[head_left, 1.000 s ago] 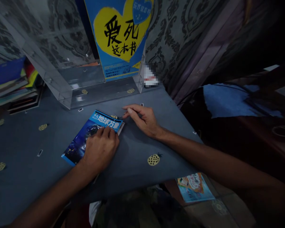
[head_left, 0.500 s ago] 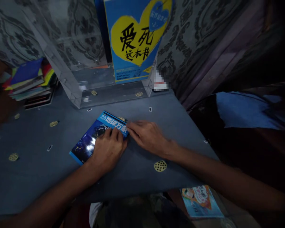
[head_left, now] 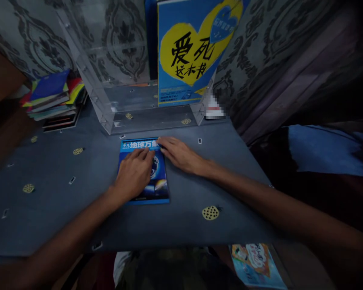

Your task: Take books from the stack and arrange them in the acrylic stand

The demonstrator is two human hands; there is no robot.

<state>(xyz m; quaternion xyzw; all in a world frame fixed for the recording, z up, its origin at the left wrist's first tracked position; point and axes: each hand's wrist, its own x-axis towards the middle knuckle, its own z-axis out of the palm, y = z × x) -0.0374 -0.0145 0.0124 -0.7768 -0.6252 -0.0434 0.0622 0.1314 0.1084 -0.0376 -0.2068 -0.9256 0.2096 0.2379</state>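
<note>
A thin blue book (head_left: 159, 183) with white characters on its cover lies flat and squared up on the grey-blue table cloth (head_left: 60, 209). My left hand (head_left: 134, 173) rests on the cover, fingers stretched flat toward the title. My right hand (head_left: 180, 154) lies open beside it, fingertips touching the book's top right corner. Neither hand grips anything.
A clear acrylic stand (head_left: 109, 96) at the back holds an upright blue book with a yellow heart (head_left: 189, 52). A stack of colourful books (head_left: 53, 98) sits at the back left. Another book (head_left: 255, 264) lies below the table's front edge. A patterned curtain hangs behind.
The blue book has turned from a slant to lie straight, and slid nearer the stand. Both hands stayed on it, the right one now at its top corner.
</note>
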